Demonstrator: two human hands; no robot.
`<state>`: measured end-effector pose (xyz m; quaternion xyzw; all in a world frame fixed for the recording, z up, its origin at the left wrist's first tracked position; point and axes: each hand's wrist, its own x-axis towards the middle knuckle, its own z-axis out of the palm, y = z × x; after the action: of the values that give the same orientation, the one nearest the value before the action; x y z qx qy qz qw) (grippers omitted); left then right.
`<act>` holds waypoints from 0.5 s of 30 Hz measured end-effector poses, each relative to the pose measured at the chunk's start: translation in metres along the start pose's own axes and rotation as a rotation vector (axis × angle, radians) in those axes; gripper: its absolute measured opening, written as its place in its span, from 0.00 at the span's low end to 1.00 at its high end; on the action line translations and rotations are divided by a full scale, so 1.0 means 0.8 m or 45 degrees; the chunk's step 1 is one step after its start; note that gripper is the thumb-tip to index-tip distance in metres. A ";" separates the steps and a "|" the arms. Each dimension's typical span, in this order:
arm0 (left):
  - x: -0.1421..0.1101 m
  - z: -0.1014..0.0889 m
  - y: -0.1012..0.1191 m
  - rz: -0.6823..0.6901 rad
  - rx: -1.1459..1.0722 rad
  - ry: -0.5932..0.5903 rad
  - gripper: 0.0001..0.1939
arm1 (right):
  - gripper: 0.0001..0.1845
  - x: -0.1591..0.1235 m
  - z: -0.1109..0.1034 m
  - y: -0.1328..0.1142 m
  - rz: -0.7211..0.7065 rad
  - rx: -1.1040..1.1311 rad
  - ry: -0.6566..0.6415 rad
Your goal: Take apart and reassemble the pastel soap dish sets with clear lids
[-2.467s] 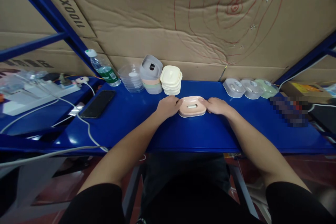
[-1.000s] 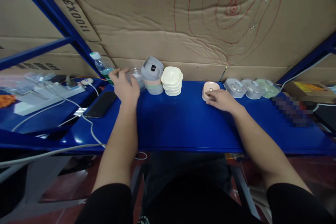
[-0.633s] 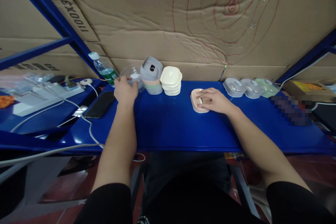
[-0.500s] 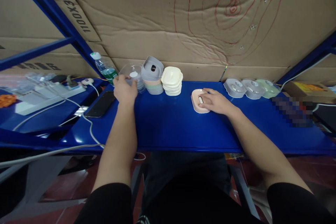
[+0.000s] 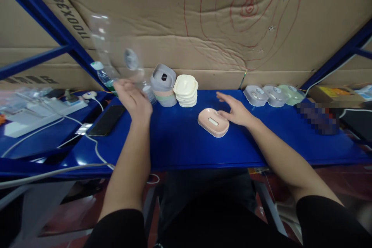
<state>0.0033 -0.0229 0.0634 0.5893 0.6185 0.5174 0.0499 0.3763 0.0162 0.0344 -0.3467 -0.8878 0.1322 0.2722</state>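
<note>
My left hand (image 5: pixel 134 100) grips a clear plastic lid (image 5: pixel 130 59) by its lower edge and holds it tilted up above the table; motion smears it, and a round sticker shows on it. More clear lids (image 5: pixel 149 93) sit stacked behind that hand. My right hand (image 5: pixel 237 111) is open, fingers stretched out, its thumb at the far right edge of a pink soap dish (image 5: pixel 218 124). This dish lies flat, with a white oblong piece in its middle. Grey, pink and green dishes (image 5: pixel 165 89) stand stacked beside a pile of cream dishes (image 5: pixel 186 90).
Three lidded boxes (image 5: pixel 273 96) line the back right, near a cardboard box (image 5: pixel 334 97). A black phone (image 5: pixel 107 120) and a water bottle (image 5: pixel 101 73) are at the left. A white cable (image 5: pixel 97 149) crosses the left edge; cardboard (image 5: pixel 162 27) walls the back.
My left hand has lifted a clear lid off its stack, tilting it upright. The pink dish has come nearer and turned, and my right hand has opened off it.
</note>
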 end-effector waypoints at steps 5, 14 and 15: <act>-0.049 0.050 0.036 0.210 -0.229 -0.429 0.30 | 0.64 -0.005 -0.029 -0.022 0.097 -0.380 0.272; -0.073 0.083 0.064 -0.026 -0.671 -1.215 0.24 | 0.49 -0.005 -0.032 -0.050 -0.176 -0.397 -0.261; -0.072 0.086 0.062 -0.082 -0.697 -1.233 0.23 | 0.49 -0.005 -0.029 -0.053 -0.191 -0.370 -0.255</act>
<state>0.1007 -0.0394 0.0351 0.7061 0.3857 0.3274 0.4955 0.3691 -0.0160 0.0696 -0.3005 -0.9436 0.0157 0.1385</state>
